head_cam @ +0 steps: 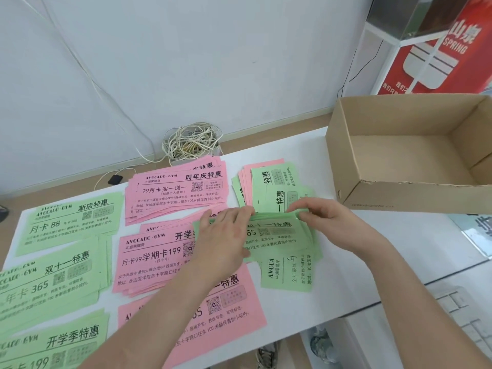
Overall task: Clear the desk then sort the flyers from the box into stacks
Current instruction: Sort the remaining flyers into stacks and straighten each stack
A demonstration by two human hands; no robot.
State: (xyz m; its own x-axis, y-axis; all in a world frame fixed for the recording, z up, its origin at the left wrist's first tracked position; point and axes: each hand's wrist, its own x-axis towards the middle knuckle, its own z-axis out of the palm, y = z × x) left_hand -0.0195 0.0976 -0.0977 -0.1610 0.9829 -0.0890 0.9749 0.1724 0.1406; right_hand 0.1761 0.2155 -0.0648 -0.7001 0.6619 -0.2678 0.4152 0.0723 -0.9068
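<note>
white desk [346,262] runs from lower left to upper right, pale wall behind it. cardboard box [415,197] sits open at the desk's far right corner; no flyers visible inside. red banner [439,57] stands behind the box.

sorted stacks cover the left half of the desk:
- green column at far left: far green stack [72,225], middle green stack [50,283], near green stack [53,342]
- pink column just right of it: far pink stack [175,190], middle pink stack [151,262], near pink stack [221,307]

mixed pile [274,182], green sheets over pink, turned sideways, lies between the far pink stack and the box. sideways green flyer [287,272] lies at the near edge of the working spot.

green bundle [274,235] is in both hands, low over the desk, in front of the mixed pile. left hand [226,238] lies across its left end, fingertips bent over the far edge, forearm crossing the pink stacks. right hand [324,217] pinches the far edge at the right, fingers curled over, thumb beneath them.

cable tangle [191,141] on the floor by the wall, behind the desk. small black plug [115,179] to its left.
</note>
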